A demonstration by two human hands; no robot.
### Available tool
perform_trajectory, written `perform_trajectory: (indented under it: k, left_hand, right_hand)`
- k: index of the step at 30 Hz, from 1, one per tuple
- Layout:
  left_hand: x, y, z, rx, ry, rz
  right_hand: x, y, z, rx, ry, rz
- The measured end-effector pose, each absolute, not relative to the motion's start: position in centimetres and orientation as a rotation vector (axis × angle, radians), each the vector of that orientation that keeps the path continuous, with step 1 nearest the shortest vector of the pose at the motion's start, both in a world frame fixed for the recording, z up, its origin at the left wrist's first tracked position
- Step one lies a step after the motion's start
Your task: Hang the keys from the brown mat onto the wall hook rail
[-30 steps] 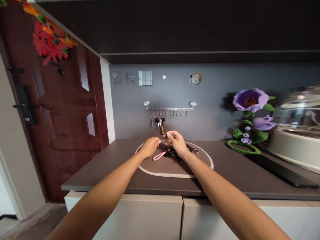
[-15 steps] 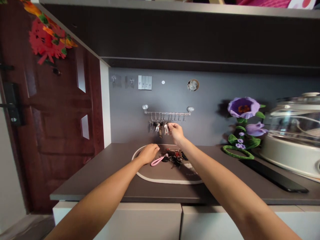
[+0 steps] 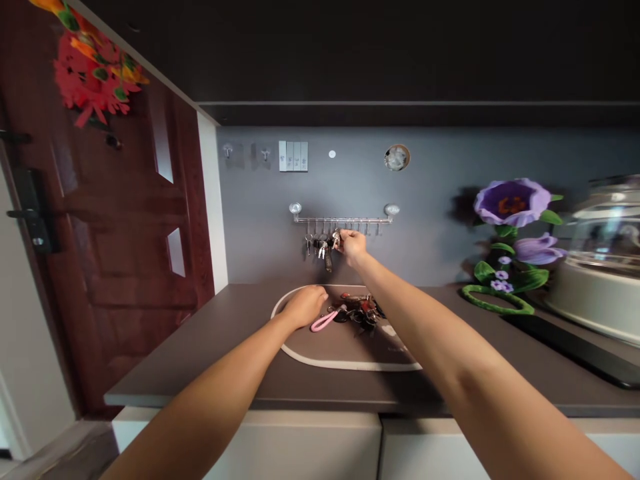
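Observation:
My right hand (image 3: 354,247) pinches a small bunch of keys (image 3: 337,239) by its ring, just under the hooks of a clear key rack (image 3: 345,221) on the wall. Left of it, more keys (image 3: 323,249) hang from the same rack. Below, my left hand (image 3: 306,305) rests on the left part of a brown mat (image 3: 325,350) with a pale rim. Its fingers are curled, and whatever lies under them is hidden. Close to its right are a pink strap (image 3: 324,321) and a heap of keys (image 3: 363,312), partly covered by my right forearm.
On the right stand a purple felt flower (image 3: 513,203) with a green base, a black phone-like slab (image 3: 575,350) and a clear-topped white appliance (image 3: 595,287). A dark shelf (image 3: 350,53) overhangs the counter (image 3: 200,353). A red-brown door (image 3: 115,267) is at left.
My right hand has raised the keys slightly, closer to the rack's hooks. The left hand stays on the mat. The whole view has shifted a little.

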State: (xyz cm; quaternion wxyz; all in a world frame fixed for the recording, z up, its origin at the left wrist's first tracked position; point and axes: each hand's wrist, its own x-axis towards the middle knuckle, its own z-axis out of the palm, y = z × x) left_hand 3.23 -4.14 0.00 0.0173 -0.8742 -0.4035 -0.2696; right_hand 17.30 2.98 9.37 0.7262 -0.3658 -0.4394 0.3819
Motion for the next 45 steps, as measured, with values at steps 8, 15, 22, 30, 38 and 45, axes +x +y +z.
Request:
perform_trajectory:
  k: [8,15,22,30,38,45]
  left_hand:
    - [3.0,-3.9,-0.1,-2.715,-1.245,-0.835]
    - [3.0,-3.9,-0.1,-2.708,-1.258,-0.825]
    - [2.9,-3.7,-0.3,-2.723,-1.231,-0.835]
    - [3.0,-3.9,-0.2,-2.762,-1.237,-0.849]
    - [2.8,-3.5,-0.5,-2.786,-1.256,-0.907]
    - [2.8,-3.5,-0.5,-2.781,-1.251,-0.935]
  right_hand:
    - [17.3,3.4,8.3,-0.829,-0.937,0.873]
    - [17.5,3.3,7.5,-0.851,-0.974,0.869]
    - [17.9,3.6,7.2,-0.873,-0.978,0.860]
    - [18.4,3.7,7.0,-0.910,-1.030,0.855]
    - [18.7,2.6,7.1,-0.953,-1.068,0.915]
    - [19.2,1.4,7.2,-0.981,-1.086,1.001]
